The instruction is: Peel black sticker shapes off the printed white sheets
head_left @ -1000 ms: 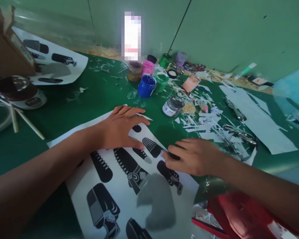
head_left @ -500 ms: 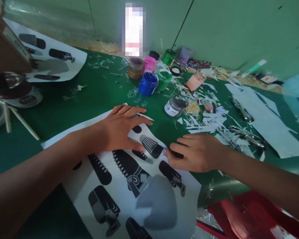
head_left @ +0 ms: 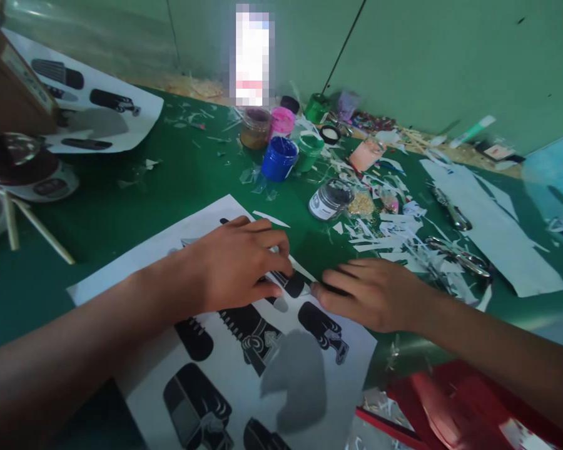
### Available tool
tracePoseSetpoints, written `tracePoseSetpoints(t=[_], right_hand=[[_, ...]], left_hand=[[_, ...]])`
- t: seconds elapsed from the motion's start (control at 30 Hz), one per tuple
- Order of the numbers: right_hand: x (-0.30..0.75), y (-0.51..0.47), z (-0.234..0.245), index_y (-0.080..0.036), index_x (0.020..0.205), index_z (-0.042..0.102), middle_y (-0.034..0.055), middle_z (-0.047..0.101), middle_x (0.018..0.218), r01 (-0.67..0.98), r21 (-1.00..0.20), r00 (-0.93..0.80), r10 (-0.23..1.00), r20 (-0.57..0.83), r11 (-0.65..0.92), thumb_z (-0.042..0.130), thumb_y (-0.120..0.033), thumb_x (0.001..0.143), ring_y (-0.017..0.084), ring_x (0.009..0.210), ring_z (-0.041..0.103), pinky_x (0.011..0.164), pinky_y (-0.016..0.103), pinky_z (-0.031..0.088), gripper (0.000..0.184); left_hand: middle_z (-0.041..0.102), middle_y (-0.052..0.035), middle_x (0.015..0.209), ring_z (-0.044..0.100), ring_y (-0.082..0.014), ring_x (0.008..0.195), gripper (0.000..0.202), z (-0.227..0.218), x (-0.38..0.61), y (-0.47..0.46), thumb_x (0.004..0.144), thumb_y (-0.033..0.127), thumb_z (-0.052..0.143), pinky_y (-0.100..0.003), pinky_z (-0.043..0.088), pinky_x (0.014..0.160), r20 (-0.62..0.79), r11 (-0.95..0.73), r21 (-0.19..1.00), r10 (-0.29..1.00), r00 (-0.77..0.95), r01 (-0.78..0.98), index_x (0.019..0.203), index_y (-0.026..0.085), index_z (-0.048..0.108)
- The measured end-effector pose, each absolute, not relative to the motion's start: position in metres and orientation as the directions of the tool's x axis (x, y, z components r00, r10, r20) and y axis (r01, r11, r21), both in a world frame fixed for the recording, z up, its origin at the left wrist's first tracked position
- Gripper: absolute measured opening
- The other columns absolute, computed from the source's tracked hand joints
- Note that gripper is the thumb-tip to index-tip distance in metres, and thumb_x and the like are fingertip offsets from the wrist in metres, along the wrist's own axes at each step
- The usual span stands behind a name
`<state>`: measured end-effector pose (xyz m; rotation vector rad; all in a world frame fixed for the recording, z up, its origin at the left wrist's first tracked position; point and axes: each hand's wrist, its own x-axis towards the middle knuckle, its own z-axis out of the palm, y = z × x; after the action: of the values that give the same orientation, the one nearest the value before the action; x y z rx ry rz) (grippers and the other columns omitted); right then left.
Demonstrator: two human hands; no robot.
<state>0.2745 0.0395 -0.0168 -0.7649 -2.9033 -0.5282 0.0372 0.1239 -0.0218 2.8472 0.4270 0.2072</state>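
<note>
A white printed sheet (head_left: 244,400) with black and grey boot-like and rounded shapes lies on the green table in front of me. My left hand (head_left: 244,265) rests on its upper part, fingers bent, with a gap between thumb and forefinger. At the sheet's right edge, the thumb and forefinger of my right hand (head_left: 363,294) are pinched on the paper. Between my hands runs a narrow white edge strip (head_left: 304,269); whether it is still joined to the sheet I cannot tell. A loose paper sliver (head_left: 271,219) lies just beyond my left hand.
Open paint jars, among them a blue jar (head_left: 279,159) and a grey-black jar (head_left: 331,200), stand ahead. Paper scraps (head_left: 389,228), metal tools (head_left: 460,256) and white paper (head_left: 497,231) lie right. A brown box (head_left: 19,81) and dark red tub (head_left: 23,165) stand left.
My left hand has gone from lying spread to having bent fingers, and has shifted slightly right and toward me. The right hand keeps its pinch at the sheet's edge.
</note>
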Motion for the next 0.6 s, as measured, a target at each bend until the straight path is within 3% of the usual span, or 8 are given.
tracePoseSetpoints(t=[0.1,0.27,0.37,0.6], right_hand=[[0.269,0.027,-0.021,-0.019,0.086,0.056,-0.0017,0.064,0.07,0.705,0.154,-0.702,0.65,0.291,0.693,0.045,-0.016,0.092,0.009,0.052,0.053,0.048,0.027,0.033,0.013],[0.245,-0.001,-0.03,-0.018,0.097,0.058,0.0026,0.069,0.083,0.937,-0.114,-0.288,0.914,0.287,0.331,0.045,-0.036,0.092,0.011,0.053,0.06,0.044,0.025,0.036,0.022],[0.231,-0.011,-0.035,-0.019,0.099,0.059,0.0043,0.069,0.088,0.963,-0.188,-0.14,0.955,0.262,0.193,0.047,-0.037,0.09,0.014,0.059,0.064,0.045,0.024,0.039,0.023],[0.211,-0.017,-0.04,-0.02,0.096,0.059,0.005,0.068,0.082,0.985,-0.172,0.041,0.971,0.237,0.0,0.049,-0.031,0.085,0.018,0.06,0.062,0.047,0.026,0.033,0.019]], left_hand=[[0.059,-0.0053,0.116,0.052,-0.0247,0.109,0.04,-0.024,0.039,0.122,0.081,0.042,0.064,-0.037,0.037,0.091,0.119,-0.908,0.259,0.368,0.922,0.329,0.117,0.025,0.061],[0.06,-0.0047,0.109,0.052,-0.0249,0.107,0.031,-0.027,0.041,0.121,0.078,0.045,0.067,-0.036,0.035,0.089,0.11,-0.877,0.321,0.409,0.906,0.358,0.098,0.023,0.065],[0.062,-0.0019,0.103,0.053,-0.0229,0.104,0.026,-0.028,0.041,0.121,0.077,0.043,0.068,-0.034,0.034,0.087,0.12,-0.864,0.371,0.409,0.905,0.341,0.093,0.023,0.063],[0.064,0.0001,0.095,0.055,-0.0215,0.097,0.03,-0.026,0.041,0.122,0.076,0.04,0.068,-0.034,0.032,0.085,0.089,-0.837,0.424,0.418,0.904,0.346,0.102,0.025,0.063]])
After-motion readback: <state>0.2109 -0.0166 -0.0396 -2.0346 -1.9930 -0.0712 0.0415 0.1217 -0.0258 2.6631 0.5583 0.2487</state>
